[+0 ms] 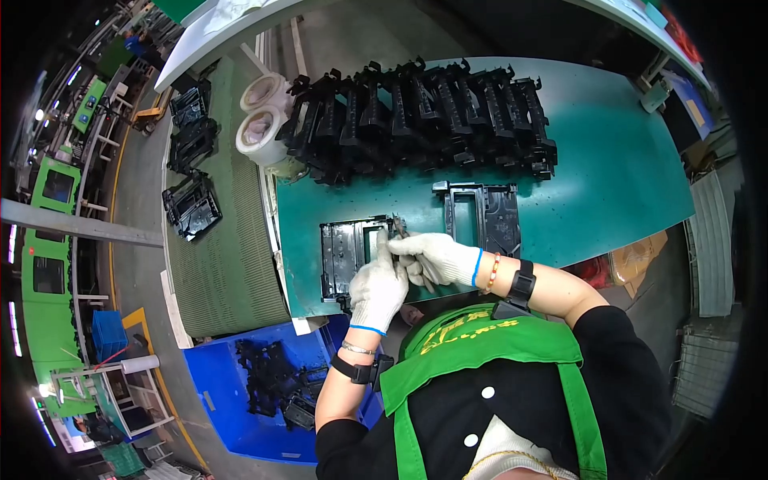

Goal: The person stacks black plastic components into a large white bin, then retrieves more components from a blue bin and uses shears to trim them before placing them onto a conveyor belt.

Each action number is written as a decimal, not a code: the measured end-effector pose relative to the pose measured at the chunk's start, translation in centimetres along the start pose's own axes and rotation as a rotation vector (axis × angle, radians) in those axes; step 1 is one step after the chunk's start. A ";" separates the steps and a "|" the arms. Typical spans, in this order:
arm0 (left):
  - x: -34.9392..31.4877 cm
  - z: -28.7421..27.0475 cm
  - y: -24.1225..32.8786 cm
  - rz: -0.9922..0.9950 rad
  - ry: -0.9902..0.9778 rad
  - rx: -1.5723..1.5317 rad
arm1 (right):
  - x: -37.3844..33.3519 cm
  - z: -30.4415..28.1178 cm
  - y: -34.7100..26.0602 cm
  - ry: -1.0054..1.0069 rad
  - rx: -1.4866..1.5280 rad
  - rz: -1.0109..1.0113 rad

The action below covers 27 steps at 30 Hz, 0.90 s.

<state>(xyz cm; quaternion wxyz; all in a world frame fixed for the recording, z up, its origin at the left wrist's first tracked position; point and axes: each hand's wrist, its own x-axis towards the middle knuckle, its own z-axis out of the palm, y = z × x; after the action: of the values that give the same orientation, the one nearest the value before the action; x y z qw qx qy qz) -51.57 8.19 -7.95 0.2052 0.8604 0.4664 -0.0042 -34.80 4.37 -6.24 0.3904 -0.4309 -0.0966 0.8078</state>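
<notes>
On the green tabletop, a black moulded plastic frame with a rectangular opening lies in front of me. My left hand, in a white glove with a blue cuff, grips its right side, the index finger stretched along the opening. Beside it my right hand, gloved alike, is closed around a slim grey hand tool whose exact kind is hard to make out. The two hands meet at the frame's edge, and the fingers hide part of it. A second black frame rests just beyond my right hand.
Several black frames stand in a row along the table's far side, next to tape rolls. A green conveyor belt at left carries more black parts. Below it, a blue bin holds black pieces. A shelf overhangs the back.
</notes>
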 end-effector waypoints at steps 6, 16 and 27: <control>-0.2 -1.0 0.8 -0.065 -0.059 0.001 | -1.2 -2.1 0.5 -0.167 0.138 -0.088; -0.3 -3.4 1.7 -0.105 -0.124 0.012 | -11.1 -4.1 0.6 0.543 -1.614 -0.706; -0.8 -11.3 8.7 0.245 -0.572 -0.598 | -24.7 -9.0 1.7 0.656 -0.915 -0.689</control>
<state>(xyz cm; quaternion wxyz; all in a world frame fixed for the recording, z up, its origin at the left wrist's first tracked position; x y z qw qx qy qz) -47.10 7.34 5.58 0.5656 0.7762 0.2659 -0.0828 -20.81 -16.07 2.76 0.4134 -0.7214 -0.4386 0.3410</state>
